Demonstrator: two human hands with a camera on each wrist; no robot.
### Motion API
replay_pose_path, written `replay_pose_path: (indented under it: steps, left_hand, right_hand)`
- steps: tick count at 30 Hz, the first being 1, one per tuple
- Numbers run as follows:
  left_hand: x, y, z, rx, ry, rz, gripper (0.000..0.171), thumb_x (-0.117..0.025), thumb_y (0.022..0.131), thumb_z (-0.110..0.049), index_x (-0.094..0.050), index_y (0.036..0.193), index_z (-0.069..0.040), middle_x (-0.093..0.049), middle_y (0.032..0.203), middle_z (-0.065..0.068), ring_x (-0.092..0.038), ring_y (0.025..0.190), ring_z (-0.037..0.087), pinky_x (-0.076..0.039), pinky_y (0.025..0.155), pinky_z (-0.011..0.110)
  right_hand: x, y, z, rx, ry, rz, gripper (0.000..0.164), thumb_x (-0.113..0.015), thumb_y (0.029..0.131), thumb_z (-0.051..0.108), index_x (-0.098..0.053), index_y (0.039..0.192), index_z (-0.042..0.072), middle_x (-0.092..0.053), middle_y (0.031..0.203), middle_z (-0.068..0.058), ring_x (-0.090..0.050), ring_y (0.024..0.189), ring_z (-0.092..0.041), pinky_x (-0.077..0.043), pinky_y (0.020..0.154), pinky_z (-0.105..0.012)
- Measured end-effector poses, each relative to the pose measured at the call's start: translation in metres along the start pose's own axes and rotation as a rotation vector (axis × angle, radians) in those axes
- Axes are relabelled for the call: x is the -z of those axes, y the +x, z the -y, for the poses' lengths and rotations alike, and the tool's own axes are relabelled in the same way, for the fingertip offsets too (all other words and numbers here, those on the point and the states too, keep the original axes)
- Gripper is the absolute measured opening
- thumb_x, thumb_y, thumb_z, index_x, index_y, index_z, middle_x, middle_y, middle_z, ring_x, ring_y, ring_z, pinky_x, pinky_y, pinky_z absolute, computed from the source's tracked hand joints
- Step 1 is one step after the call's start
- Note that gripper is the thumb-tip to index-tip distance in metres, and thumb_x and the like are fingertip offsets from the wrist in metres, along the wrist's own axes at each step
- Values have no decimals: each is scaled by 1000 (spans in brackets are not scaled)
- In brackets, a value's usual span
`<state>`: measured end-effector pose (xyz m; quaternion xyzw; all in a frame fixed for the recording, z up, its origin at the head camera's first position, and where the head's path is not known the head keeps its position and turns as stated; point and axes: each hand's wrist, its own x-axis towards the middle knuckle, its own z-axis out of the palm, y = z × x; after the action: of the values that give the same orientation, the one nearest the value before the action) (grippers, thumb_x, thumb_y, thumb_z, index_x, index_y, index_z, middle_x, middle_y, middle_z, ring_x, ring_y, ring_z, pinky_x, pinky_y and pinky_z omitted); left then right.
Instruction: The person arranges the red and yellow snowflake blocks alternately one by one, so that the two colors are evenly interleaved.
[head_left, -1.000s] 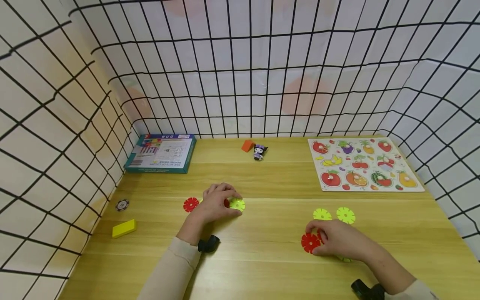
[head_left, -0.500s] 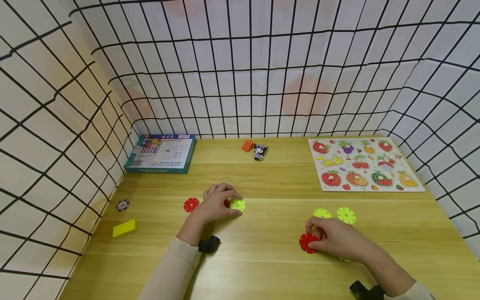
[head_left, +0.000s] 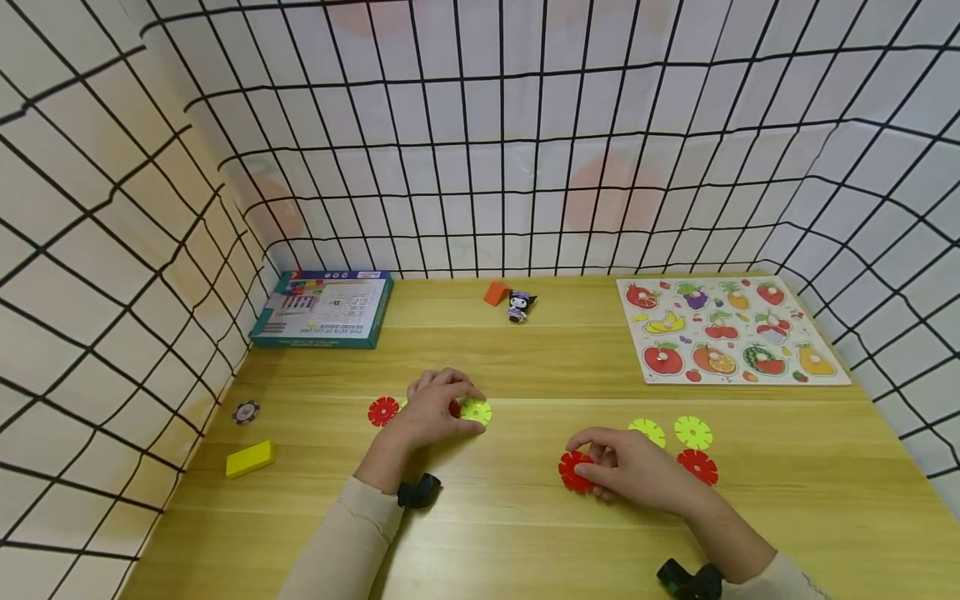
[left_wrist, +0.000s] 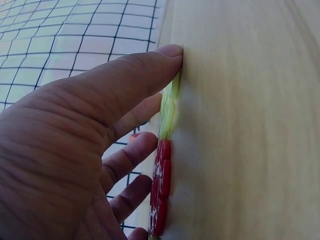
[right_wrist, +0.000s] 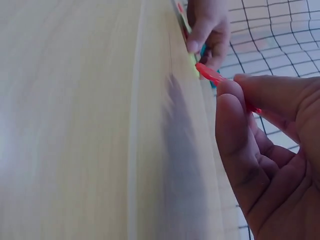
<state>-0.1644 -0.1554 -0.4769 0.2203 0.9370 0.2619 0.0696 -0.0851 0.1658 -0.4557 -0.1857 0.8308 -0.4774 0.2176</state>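
— Where the pale wood-grain surface (head_left: 525, 542) ends, white walls (head_left: 480, 108) with a black grid rise at the back and both sides. Fruit board (head_left: 730, 336) far right, teal box (head_left: 322, 310) far left, little figurine (head_left: 518, 307) beside an orange block (head_left: 496, 293) between them.

— Nice, what are the hands up to?

— Right hand (head_left: 637, 471) has a red disc (head_left: 573, 472) pinched between thumb and fingers, held off the surface right of the middle. It's round, so same length whichever way you measure. Head view gets its flat face; from the right wrist it's nearly edge-on and slanted.

— And the left?

— Left hand (head_left: 431, 408) sits over a row of discs, thumb and a finger gripping the edges of a yellow-green disc (head_left: 477, 412) lying flat at the right end, with a second red disc (left_wrist: 161, 185) just beside it. Row's long axis runs left to right, partly hidden by the hand.

— Fwiw, two more yellow-green ones (head_left: 693, 432) plus a third red disc (head_left: 697, 467) lie near the right wrist.
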Motion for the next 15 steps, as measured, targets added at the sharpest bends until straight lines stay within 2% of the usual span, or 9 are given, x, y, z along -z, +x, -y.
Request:
replay_pose_path:
  steps: [7,15]
  left_hand:
    - [0,-1,-1,0,4,-9,40,-76,70,-48,-64,107,-36,-46,118,-11,-31,112,18,-15,96,50]
    - [0,0,0,6,4,-11,39,-77,69,-48,-64,105,-37,-46,117,-12,-31,113,19,-15,96,51]
  right_hand:
    - [-16,23,15,-40,79,-73,23,-66,86,28,-59,108,23,-56,80,-9,-62,60,-23,-52,56,-35]
    - [-25,56,28,-103,51,-185,24,-66,87,23,-57,110,25,-58,79,-6,-63,61,-21,-52,57,-33]
